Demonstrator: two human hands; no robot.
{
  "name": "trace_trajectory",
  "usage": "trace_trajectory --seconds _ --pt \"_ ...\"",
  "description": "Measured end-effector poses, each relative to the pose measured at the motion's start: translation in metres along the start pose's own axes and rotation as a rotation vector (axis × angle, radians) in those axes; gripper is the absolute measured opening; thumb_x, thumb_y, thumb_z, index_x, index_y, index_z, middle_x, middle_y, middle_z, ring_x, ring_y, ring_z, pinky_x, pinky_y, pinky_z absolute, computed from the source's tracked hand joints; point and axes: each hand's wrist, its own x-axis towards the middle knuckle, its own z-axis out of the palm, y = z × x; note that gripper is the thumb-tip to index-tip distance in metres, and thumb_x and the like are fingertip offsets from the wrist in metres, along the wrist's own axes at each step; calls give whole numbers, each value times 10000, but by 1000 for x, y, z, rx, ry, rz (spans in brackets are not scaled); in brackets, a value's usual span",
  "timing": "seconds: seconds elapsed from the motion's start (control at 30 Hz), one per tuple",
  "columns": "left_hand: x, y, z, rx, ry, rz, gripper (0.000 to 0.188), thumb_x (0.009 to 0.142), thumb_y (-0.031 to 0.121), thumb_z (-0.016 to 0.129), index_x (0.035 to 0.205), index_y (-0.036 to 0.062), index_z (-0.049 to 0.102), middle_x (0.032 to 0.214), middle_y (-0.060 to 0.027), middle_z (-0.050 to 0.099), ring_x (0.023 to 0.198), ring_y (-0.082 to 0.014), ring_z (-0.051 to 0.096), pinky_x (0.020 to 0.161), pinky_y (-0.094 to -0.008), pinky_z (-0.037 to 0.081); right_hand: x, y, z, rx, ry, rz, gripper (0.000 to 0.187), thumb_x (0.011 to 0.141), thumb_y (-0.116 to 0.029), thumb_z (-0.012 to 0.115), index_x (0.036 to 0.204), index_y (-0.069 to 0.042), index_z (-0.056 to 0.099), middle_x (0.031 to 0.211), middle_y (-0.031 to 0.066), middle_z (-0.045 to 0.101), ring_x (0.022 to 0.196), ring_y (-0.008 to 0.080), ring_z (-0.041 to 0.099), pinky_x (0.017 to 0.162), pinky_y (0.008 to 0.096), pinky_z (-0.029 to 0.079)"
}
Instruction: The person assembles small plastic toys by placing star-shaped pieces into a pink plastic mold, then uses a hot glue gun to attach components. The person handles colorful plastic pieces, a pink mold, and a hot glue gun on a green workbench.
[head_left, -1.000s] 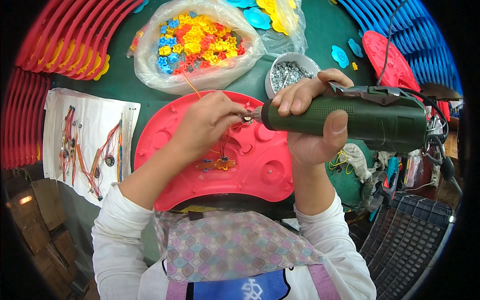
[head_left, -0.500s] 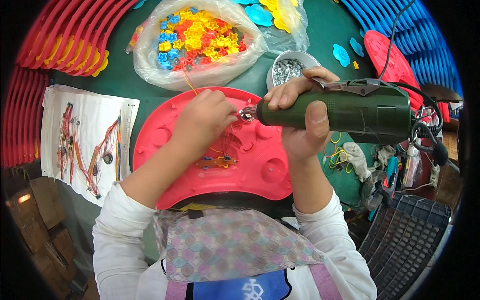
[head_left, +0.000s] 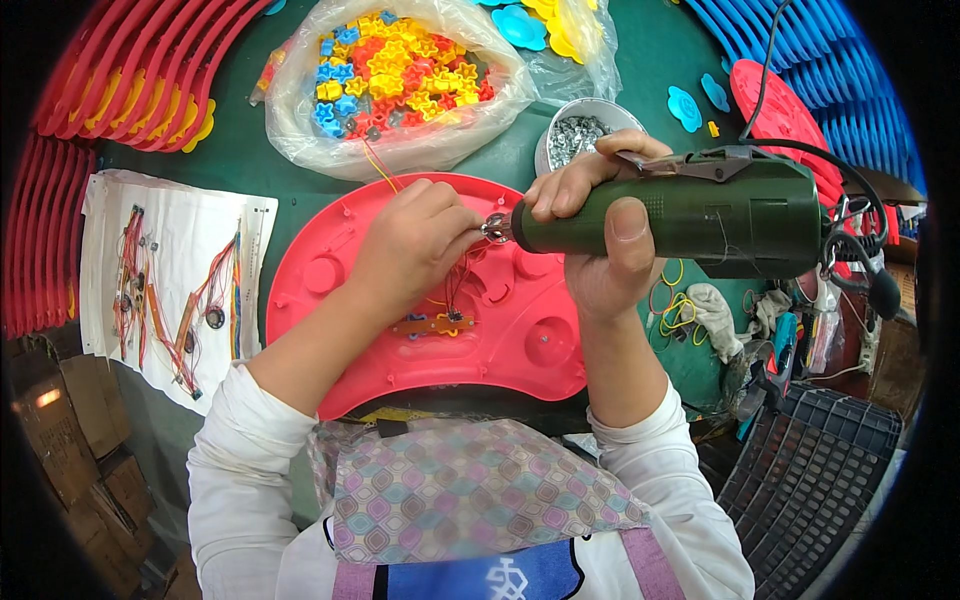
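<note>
My right hand (head_left: 607, 215) is wrapped round a dark green electric screwdriver (head_left: 690, 222), which lies nearly level with its metal tip pointing left. At that tip my left hand (head_left: 420, 232) pinches with thumb and forefinger; whatever is between them is too small to make out. Below both hands rests a red, curved plastic shell (head_left: 345, 370) with round recesses and posts. Thin wires run from under my left hand to a narrow orange-brown circuit strip (head_left: 435, 326) in the shell, with blue and yellow star-shaped pieces under it.
Beyond the shell stand a plastic bag (head_left: 290, 130) of coloured star pieces and a white bowl (head_left: 545, 150) of small metal parts. Wired components lie on a white sheet (head_left: 180, 270) at left. Red shells (head_left: 130, 70) and blue shells (head_left: 800, 60) are stacked at the far corners.
The screwdriver has shifted very slightly left and its rear cable has swung. My left fingers have closed in a little at the tip. The shell looks almost unmoved.
</note>
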Motion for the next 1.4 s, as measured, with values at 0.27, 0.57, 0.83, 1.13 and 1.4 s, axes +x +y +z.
trace_trajectory --seconds 0.27,0.57,0.83,1.13,1.4 --pt "-2 -3 1 -18 7 0 150 785 65 766 887 45 657 832 -94 578 806 -288 582 720 -398 493 -1 -1 3 -112 -74 44 512 914 -321 723 1208 -2 452 793 110 602 702 201 618 725 382 551" --pt "-2 -2 -4 -33 -40 -71 168 795 83 754 910 57 634 856 -98 606 836 -303 600 754 -425 500 9 -5 3 -325 -231 32 565 944 -393 666 1260 21 448 803 103 596 707 203 614 711 387 548" --pt "43 24 2 -155 -39 -38 105 803 114 742 841 45 672 820 -105 626 829 -310 617 744 -427 504 -1 -66 -54 -280 291 -145 465 966 -281 629 1230 73 482 772 106 593 694 202 611 708 397 554" --pt "94 26 49 -103 -136 4 265 867 31 609 1117 -21 678 1023 -207 694 971 -394 657 854 -460 524 -32 -84 -116 -525 573 135 392 938 -167 704 1206 75 553 739 74 616 666 156 619 669 328 540" --pt "46 -2 -58 -2 -308 -83 269 883 -83 517 1111 1 634 1036 -153 677 988 -317 650 901 -395 507 -29 -74 -135 -764 612 100 409 917 -179 751 1220 40 583 813 71 653 709 165 651 688 300 522"
